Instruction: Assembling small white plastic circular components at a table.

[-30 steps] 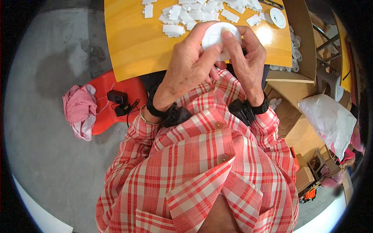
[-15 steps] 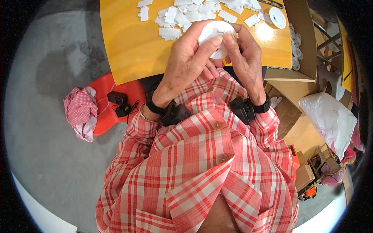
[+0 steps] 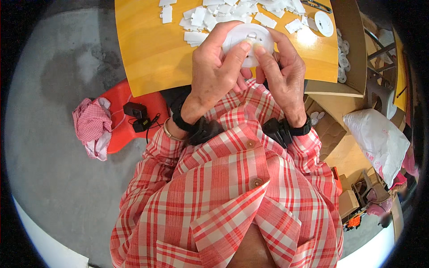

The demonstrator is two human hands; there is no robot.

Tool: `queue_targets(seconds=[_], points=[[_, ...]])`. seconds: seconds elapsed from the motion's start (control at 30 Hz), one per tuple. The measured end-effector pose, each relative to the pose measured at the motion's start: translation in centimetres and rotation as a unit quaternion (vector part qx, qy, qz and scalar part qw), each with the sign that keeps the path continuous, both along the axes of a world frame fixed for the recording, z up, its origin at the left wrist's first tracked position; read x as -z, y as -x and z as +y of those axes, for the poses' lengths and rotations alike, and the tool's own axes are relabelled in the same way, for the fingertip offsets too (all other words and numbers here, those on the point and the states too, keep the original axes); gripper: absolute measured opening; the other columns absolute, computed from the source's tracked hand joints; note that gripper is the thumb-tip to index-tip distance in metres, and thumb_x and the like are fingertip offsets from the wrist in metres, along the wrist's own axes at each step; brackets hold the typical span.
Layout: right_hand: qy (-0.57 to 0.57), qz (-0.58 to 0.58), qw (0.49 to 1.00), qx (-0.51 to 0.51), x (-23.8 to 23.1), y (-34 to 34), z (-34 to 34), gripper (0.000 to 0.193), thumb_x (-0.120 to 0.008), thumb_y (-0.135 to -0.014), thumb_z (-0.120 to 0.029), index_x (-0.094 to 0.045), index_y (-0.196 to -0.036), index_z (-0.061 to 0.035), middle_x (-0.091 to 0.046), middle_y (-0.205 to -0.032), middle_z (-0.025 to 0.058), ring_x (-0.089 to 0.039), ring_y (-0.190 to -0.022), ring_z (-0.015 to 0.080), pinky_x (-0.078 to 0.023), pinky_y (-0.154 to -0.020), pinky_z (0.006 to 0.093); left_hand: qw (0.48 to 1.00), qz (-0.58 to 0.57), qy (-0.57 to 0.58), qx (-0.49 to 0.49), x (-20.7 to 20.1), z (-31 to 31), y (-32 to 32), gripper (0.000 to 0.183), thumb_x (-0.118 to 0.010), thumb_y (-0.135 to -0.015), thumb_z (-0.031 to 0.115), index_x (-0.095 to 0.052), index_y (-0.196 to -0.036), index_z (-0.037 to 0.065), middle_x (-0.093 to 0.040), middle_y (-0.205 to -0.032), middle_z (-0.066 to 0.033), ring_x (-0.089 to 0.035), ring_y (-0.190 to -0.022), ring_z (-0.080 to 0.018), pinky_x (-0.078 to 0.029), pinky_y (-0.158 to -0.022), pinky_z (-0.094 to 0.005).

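Between my two hands is a round white plastic disc (image 3: 237, 39), held up over the near edge of the yellow table (image 3: 152, 53). My left hand (image 3: 219, 62) grips its left side, thumb pressed on the face close to the middle. On the other side my right hand (image 3: 283, 67) clasps the rim, its thumb beside the left one. A small slot and holes show in the disc above the thumbs. The fingers behind it are partly hidden. Beyond the hands lies a loose pile of flat white plastic pieces (image 3: 266, 20).
Another white disc (image 3: 323, 24) lies at the table's right, near a dark slim tool (image 3: 316, 5). A cardboard box (image 3: 355, 53) with several white round parts adjoins the table. A red stool (image 3: 120, 134) at left bears a checked cloth (image 3: 93, 125) and black adapters (image 3: 135, 110). A white sack (image 3: 377, 138) stands right.
The disc has tilted and shows more of its face, with the slot now visible. Both thumbs have shifted slightly on it, and my right hand has moved a little to the right.
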State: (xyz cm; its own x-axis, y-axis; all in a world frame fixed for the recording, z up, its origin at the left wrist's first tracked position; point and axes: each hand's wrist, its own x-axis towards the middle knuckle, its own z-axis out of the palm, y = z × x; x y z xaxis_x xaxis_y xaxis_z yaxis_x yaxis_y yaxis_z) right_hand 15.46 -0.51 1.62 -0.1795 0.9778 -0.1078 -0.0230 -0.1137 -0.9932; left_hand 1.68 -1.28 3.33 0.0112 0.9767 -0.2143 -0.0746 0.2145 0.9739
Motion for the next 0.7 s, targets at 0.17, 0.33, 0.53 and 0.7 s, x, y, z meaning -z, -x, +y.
queue_targets(seconds=[0.17, 0.33, 0.53, 0.7], points=[[0.018, -0.026, 0.999, -0.018, -2.5, -0.3, 3.4, 0.034, -0.055, -0.09, -0.011, -0.049, -0.12, 0.0017, -0.059, -0.073, 0.0056, -0.049, -0.059, 0.0069, -0.041, -0.053, 0.0222, 0.992, -0.042, 0.089, 0.081, -3.0, 4.1, 1.4, 0.035, -0.051, -0.091, 0.017, -0.043, -0.122, 0.001, -0.061, -0.073, -0.0103, -0.056, -0.043, -0.0134, -0.046, -0.037, -0.023], [0.017, -0.04, 0.999, -0.02, -6.3, -0.4, 3.2, 0.032, -0.054, -0.089, -0.008, -0.05, -0.12, 0.0012, -0.059, -0.073, 0.003, -0.049, -0.058, 0.0053, -0.04, -0.051, 0.0212, 0.987, -0.063, 0.098, 0.107, -5.9, 3.7, 1.6, 0.039, -0.05, -0.093, 0.019, -0.04, -0.126, 0.002, -0.061, -0.082, -0.0124, -0.059, -0.046, -0.0151, -0.047, -0.038, -0.0218], [0.062, 0.002, 0.998, 0.009, -8.8, 1.0, 2.9, 0.03, -0.054, -0.09, -0.008, -0.051, -0.118, 0.0016, -0.058, -0.072, 0.0021, -0.047, -0.055, 0.0044, -0.037, -0.048, 0.0203, 0.993, -0.047, 0.084, 0.072, -8.0, 3.8, 1.7, 0.033, -0.048, -0.093, 0.016, -0.044, -0.123, 0.003, -0.06, -0.068, -0.0097, -0.056, -0.042, -0.0119, -0.046, -0.036, -0.0223], [0.072, 0.01, 0.997, 0.018, -6.8, 1.0, 2.3, 0.029, -0.053, -0.091, -0.009, -0.05, -0.118, 0.001, -0.057, -0.072, 0.0019, -0.047, -0.054, 0.005, -0.038, -0.048, 0.0208, 0.989, -0.02, 0.112, 0.092, -7.0, 3.6, 2.0, 0.038, -0.05, -0.092, 0.017, -0.04, -0.126, 0.001, -0.062, -0.079, -0.0104, -0.061, -0.051, -0.0134, -0.049, -0.038, -0.0221]])
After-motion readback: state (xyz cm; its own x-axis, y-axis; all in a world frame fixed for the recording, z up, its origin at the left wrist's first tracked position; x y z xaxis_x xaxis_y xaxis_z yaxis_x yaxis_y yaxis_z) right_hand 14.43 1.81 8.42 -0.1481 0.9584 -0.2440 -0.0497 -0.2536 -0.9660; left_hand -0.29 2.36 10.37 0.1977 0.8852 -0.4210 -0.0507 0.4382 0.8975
